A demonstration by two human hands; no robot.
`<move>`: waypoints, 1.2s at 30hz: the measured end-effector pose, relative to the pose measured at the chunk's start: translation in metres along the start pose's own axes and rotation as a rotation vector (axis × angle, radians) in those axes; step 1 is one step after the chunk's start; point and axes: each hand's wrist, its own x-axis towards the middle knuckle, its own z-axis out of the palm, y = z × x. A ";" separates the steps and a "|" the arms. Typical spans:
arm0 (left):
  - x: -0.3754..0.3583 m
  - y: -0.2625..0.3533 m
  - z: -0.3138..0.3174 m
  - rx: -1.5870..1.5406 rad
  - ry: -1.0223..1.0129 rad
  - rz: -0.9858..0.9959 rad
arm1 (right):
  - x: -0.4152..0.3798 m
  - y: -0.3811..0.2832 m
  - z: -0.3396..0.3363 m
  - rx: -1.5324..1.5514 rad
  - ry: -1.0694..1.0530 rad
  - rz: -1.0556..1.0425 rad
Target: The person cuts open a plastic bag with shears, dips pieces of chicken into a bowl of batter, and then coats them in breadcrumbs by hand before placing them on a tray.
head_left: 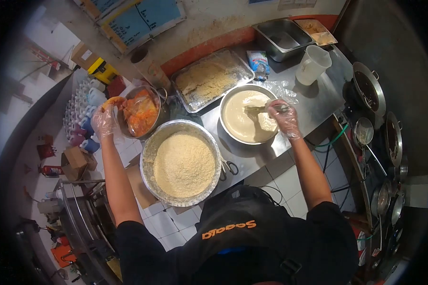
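Observation:
My left hand (103,121), in a clear plastic glove, is closed on an orange-coated piece of food (113,102) at the rim of a metal pot. More orange-red food (140,111) lies in that pot in a clear bag. My right hand (284,118), also gloved, grips a utensil (256,109) whose end rests in pale batter (240,118) inside a round metal bowl. Between and below the two sits a large metal basin (147,164) heaped with pale crumbs (185,164). The utensil's full shape is hard to make out.
Behind the bowls a metal tray (193,108) holds light brown crumbs. A blue packet (258,62), a plastic jug (314,65) and a steel container (283,40) stand at the back right. Scissors (229,167) lie beside the basin. Pans (368,90) line the right side.

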 end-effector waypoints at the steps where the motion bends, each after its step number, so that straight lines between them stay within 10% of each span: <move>1: -0.007 0.003 -0.006 -0.087 -0.006 -0.026 | -0.003 -0.005 0.001 0.067 -0.075 0.015; 8: -0.036 -0.001 -0.037 -0.385 0.013 -0.096 | -0.015 -0.068 -0.019 -0.130 -0.165 0.067; 14: -0.068 0.011 -0.067 -0.326 0.070 -0.178 | -0.051 -0.134 -0.001 -0.165 0.056 -0.282; 36: -0.196 0.037 -0.063 -0.905 0.093 -0.246 | -0.044 -0.050 0.000 -0.025 0.178 -0.248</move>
